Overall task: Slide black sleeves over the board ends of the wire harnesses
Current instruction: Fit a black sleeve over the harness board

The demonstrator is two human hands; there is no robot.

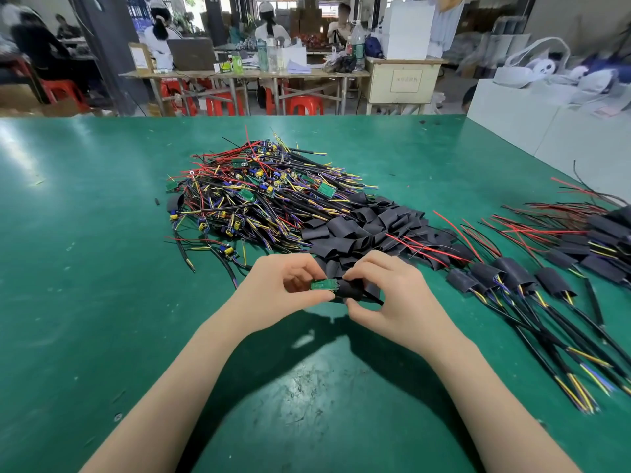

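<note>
**Both hands pinched on one board and one sleeve at frame centre**

Much of the work piece is hidden. The green circuit board (323,285) shows only a short strip between the fingers; the rest of it is covered by the left hand (290,285) and by the black sleeve (355,291). Whether the board's end has entered the sleeve mouth cannot be told, since thumb and fingertips sit over the joint. The harness wires leaving the board are not traceable behind the hands.

The left hand grips the board narrowly, thumb below and fingers curled above. The right hand (386,302) pinches the sleeve just right of the board, thumb underneath, forefinger on top; the sleeve's far end pokes out right of the fingers.

Above the hands, mid-frame, lies the tangled pile of unsleeved harnesses (259,196), its boards small and hard to count. Loose sleeves (368,223) are heaped at its lower right. At the right, the row of finished harnesses (532,285) runs off the frame edge. All rest on the green table (85,268).
</note>
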